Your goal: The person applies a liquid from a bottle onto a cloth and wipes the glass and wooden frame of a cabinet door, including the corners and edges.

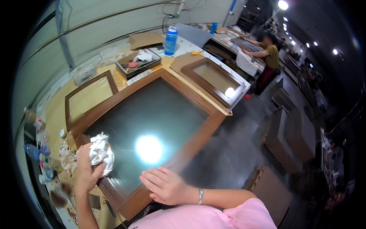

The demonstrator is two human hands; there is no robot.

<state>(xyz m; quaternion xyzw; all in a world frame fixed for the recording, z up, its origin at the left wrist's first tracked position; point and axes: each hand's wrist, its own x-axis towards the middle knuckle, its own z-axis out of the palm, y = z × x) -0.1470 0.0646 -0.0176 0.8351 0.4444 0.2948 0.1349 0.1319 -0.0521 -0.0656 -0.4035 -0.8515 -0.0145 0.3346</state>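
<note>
A large brown wood-framed glass panel [194, 143] lies at a slant across the bench in front of me. Its dark glass reflects a bright lamp. My left hand [87, 168] is closed around a crumpled white cloth [101, 152] at the panel's left edge, where glass and frame meet. Close to the near corner, my right hand [166, 186] rests with its fingers stretched out on the frame and the glass edge. A bracelet circles that wrist. Beyond the panel lie two smaller wood frames, one on the left [111, 82] and one on the right [190, 72].
Several bottles [33, 152] line the bench's left side. Behind the panel stand an open tray [143, 68] of odds and ends and a blue bottle [171, 41]. Brown stacked boards [276, 139] are on the floor at right. Another person [270, 57] works farther back.
</note>
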